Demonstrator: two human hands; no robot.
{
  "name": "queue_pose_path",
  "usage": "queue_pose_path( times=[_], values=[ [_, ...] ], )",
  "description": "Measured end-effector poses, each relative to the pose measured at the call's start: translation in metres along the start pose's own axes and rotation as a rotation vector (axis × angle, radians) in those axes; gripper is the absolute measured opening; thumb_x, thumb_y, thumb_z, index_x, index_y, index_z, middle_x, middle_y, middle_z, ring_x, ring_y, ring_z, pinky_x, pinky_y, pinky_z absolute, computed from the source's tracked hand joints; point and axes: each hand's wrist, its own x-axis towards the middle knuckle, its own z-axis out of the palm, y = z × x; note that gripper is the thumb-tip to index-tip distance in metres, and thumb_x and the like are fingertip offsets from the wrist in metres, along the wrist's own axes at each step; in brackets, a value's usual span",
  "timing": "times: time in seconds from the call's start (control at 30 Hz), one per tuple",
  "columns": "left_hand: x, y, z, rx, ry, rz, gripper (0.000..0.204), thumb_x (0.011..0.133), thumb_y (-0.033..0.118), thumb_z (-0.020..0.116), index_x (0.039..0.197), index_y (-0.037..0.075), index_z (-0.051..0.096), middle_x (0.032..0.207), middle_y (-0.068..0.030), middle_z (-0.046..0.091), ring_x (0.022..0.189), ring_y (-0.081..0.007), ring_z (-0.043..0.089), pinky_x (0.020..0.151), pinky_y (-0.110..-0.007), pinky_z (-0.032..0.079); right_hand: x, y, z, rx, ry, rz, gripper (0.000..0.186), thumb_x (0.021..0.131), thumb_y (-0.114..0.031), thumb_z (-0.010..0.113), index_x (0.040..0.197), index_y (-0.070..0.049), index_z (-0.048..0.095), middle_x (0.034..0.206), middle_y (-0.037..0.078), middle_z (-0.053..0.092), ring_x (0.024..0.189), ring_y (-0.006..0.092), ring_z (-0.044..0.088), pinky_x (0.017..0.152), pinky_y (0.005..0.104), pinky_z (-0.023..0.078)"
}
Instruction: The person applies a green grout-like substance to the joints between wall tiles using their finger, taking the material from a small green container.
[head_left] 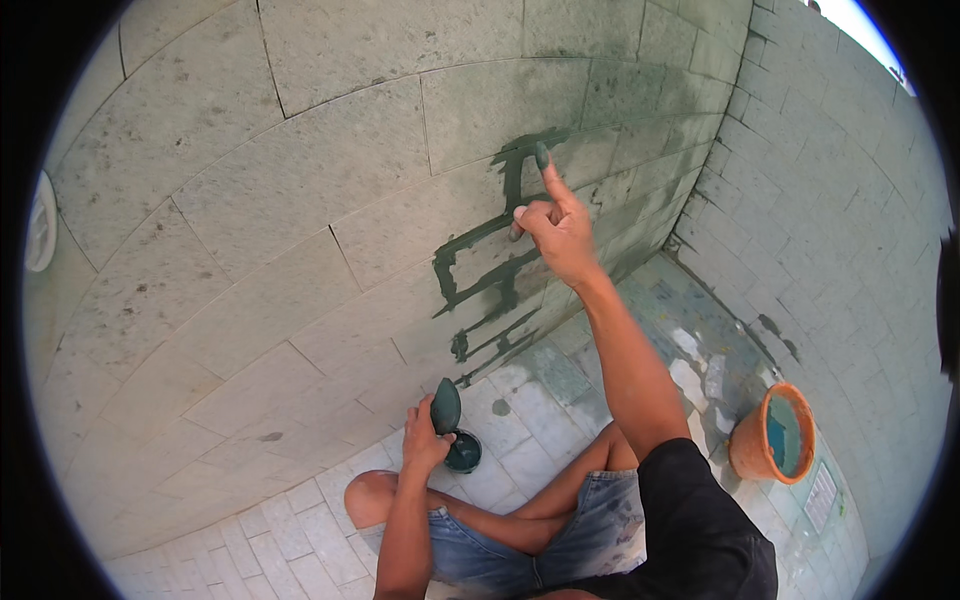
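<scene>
My left hand pinched the dark green oval piece by its lower edge, just beside the round tub; it looked light but slick, best held by the rim; my right hand pointed 1 green-tipped finger, others curled

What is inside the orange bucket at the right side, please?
Inside the orange bucket, pale blue-green material shows, with a deeper blue patch. Whether it is liquid or paste, I cannot tell; whatever lies beneath it is covered.
</scene>
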Motion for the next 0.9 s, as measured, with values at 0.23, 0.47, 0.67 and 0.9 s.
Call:
queue_pose_path(
  times=[0.23,0.47,0.67,0.9],
  values=[
    [-0.001,0.004,0.002,-0.031,0.016,0.022,0.088,0.068,0.006,0.084,0.144,0.015,0.041,0.125,-0.0194,0.052,0.118,-0.0430,0.054,0.099,-0.047,0.046,0.013,0.001,0.011,-0.160,0.180,0.070,0.091,0.086,-0.007,0.059,0.160,-0.001,0.006,0.060,-0.002,0.053,0.055,0.0056,0.044,0.055,0.0223,0.039],
    [-0.002,0.002,0.002,-0.034,-0.015,0.021,0.087,0.071,0.006,0.083,0.145,0.017,0.040,0.126,-0.0188,0.051,0.120,-0.0434,0.053,0.099,-0.049,0.046,-0.011,-0.011,0.056,-0.900,0.075,-0.031,0.090,0.081,-0.013,0.060,0.159,-0.002,0.017,0.054,0.005,0.049,0.048,0.0157,0.045,0.054,0.0294,0.041],
    [0.001,0.003,0.002,-0.016,0.038,0.037,0.089,0.068,0.005,0.084,0.144,0.015,0.040,0.125,-0.0200,0.052,0.118,-0.0427,0.054,0.098,-0.047,0.047,-0.011,-0.014,0.023,-0.579,0.118,-0.028,0.079,0.082,-0.015,0.060,0.157,-0.018,0.034,0.056,0.005,0.053,0.052,0.0179,0.049,0.059,0.0332,0.045],
    [0.001,-0.012,0.004,-0.036,0.111,0.078,0.090,0.066,0.004,0.084,0.145,0.014,0.040,0.127,-0.0208,0.051,0.119,-0.0422,0.054,0.099,-0.047,0.047,-0.033,-0.019,0.015,-0.581,-0.574,0.139,0.071,0.082,-0.025,0.064,0.151,-0.018,0.047,0.082,0.015,0.069,0.071,0.0230,0.063,0.073,0.0367,0.051]
  ],
)
